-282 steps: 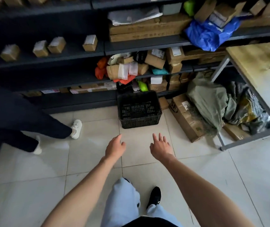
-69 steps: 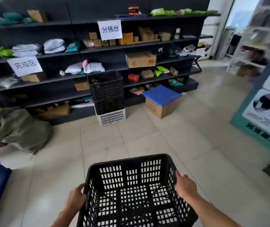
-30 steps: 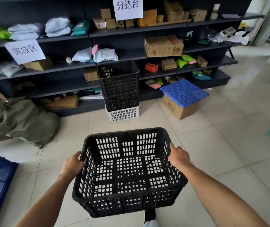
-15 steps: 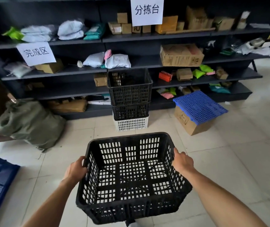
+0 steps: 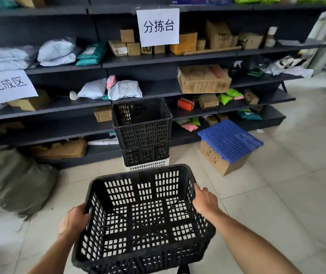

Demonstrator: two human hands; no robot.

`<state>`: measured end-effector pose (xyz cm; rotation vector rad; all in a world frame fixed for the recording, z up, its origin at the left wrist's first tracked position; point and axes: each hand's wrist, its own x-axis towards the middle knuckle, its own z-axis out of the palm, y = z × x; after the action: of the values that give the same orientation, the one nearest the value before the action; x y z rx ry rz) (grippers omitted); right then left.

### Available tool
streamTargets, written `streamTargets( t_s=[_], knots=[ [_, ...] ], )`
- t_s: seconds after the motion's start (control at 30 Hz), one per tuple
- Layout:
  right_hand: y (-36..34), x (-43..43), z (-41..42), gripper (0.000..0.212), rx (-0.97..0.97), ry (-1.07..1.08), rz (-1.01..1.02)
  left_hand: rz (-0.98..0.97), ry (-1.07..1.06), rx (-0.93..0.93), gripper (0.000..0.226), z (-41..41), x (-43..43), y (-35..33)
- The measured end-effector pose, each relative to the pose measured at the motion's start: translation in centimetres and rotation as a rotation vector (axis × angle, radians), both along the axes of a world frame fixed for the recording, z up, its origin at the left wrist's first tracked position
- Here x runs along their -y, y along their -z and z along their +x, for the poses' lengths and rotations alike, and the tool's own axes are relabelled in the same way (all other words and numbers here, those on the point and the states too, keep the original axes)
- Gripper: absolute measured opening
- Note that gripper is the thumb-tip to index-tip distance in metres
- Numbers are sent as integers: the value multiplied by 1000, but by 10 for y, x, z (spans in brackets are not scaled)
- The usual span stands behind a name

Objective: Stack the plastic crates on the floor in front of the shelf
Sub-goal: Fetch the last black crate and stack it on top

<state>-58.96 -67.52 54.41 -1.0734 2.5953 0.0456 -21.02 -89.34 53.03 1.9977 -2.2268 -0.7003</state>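
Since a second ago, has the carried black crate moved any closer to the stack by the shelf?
Yes. The carried crate, held by the left hand and right hand, now nearly overlaps the white bottom crate of the stack; earlier, bare floor showed between them.

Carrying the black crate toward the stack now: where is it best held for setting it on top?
Hold the black crate by its rim on the two short sides, left hand and right hand coming in from outside, as they grip now. The open top gives a lip there, and opposite grips probably keep it level over the stack.
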Motion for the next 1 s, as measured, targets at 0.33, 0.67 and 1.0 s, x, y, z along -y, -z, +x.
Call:
streamTargets(
  t_s=[0.33, 0.67, 1.0],
  knots=[
    [4, 90, -97, 51, 58, -10, -129, -158, -15, 150, 43, -90, 73, -23],
    [-72, 217, -171, 45, -47, -59, -270, -327, -13, 99, 33, -148, 187, -97],
    [-163, 363, -235, 45, -163, -15, -465, -530, 24, 25, 31, -215, 356, -187]
  ],
)
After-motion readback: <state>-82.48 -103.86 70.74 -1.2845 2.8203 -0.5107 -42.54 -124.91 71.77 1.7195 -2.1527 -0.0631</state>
